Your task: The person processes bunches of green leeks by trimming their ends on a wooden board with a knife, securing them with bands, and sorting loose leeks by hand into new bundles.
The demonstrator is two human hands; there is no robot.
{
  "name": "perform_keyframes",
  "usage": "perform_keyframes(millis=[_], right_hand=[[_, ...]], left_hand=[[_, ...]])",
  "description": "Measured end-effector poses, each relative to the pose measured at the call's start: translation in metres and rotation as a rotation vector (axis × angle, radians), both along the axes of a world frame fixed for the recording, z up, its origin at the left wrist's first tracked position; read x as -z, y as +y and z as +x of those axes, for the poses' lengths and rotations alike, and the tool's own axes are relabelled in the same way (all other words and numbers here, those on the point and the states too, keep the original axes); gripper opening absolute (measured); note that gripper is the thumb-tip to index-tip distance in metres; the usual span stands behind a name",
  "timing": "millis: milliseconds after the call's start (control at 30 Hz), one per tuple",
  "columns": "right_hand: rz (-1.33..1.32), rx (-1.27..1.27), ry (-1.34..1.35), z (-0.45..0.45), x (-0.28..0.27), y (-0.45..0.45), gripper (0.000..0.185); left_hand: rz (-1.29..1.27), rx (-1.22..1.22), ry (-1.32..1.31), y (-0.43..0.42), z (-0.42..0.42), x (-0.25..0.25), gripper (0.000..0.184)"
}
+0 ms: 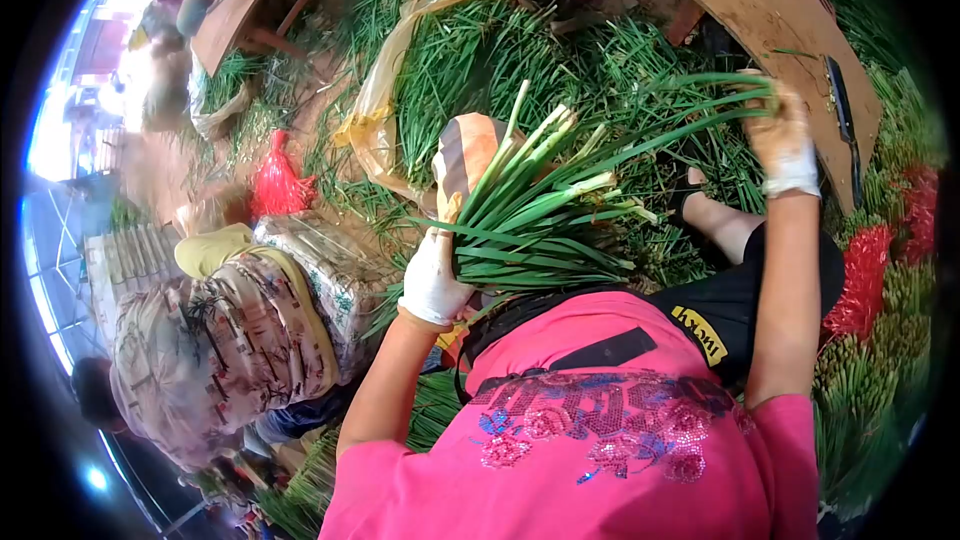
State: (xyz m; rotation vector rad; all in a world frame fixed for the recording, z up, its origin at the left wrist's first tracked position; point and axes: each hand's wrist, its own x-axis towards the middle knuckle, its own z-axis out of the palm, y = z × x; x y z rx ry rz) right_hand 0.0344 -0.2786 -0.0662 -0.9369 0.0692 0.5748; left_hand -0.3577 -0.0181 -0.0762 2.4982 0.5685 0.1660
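My left hand [437, 275], in a white glove, is closed round a bunch of green onions [540, 225] held against my lap. Their pale cut ends point up and to the right. Over at the right, my right hand [783, 135] wears a stained glove and is closed on the tips of several long green onion leaves [690, 120] stretched out from the bunch. A knife [845, 125] with a dark blade lies on the curved wooden board just beyond that hand.
Loose greens [500, 70] cover the ground ahead, partly on a clear plastic sheet [385, 70]. Red strings [280, 175] lie at left and more red strings [860, 280] at right, by stacked bundles [870, 390]. A person [225, 345] in a patterned top sits close at left. The wooden board [770, 15] curves along the right.
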Motion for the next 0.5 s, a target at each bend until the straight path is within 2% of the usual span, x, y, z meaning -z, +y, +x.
perform_keyframes(millis=[33,100,167,200,233,267,300,333,367,433,500], right_hand=[[0.046,0.131,-0.009,0.02,0.001,-0.024,0.024],[0.143,0.143,-0.18,0.066,0.022,-0.089,0.025],[-0.459,0.18,-0.437,0.064,0.01,-0.094,0.023],[-0.655,0.146,-0.672,0.046,0.01,-0.088,0.024],[-0.757,0.149,-0.721,0.022,0.005,-0.062,0.025],[-0.807,-0.15,-0.753,0.008,0.006,-0.05,0.027],[-0.885,-0.222,-0.846,-0.035,-0.011,-0.023,0.025],[-0.902,-0.46,-0.644,-0.064,-0.02,-0.002,0.025],[-0.742,-0.581,-0.64,-0.093,-0.007,0.01,0.025],[-0.97,-0.945,-0.773,-0.135,-0.014,0.037,0.02],[-0.773,-1.041,-0.558,-0.144,-0.001,0.048,0.015]], left_hand=[[0.01,0.019,-0.025,0.002,-0.001,0.001,0.069],[0.003,0.01,-0.041,0.002,-0.002,0.004,0.072],[-0.011,0.0,-0.051,0.001,-0.001,0.002,0.073],[-0.021,-0.012,-0.02,0.001,-0.002,0.002,0.073],[-0.019,-0.017,-0.023,0.0,-0.001,0.003,0.072],[-0.016,-0.023,-0.024,-0.001,-0.002,0.004,0.071],[-0.012,-0.029,-0.024,-0.001,-0.002,0.005,0.07],[0.003,-0.015,-0.022,-0.001,-0.004,0.007,0.07],[0.009,-0.02,0.013,-0.001,-0.005,0.008,0.071],[0.022,-0.03,0.083,-0.002,-0.009,0.008,0.074],[-0.081,-0.073,0.049,-0.004,-0.005,0.002,0.077]])
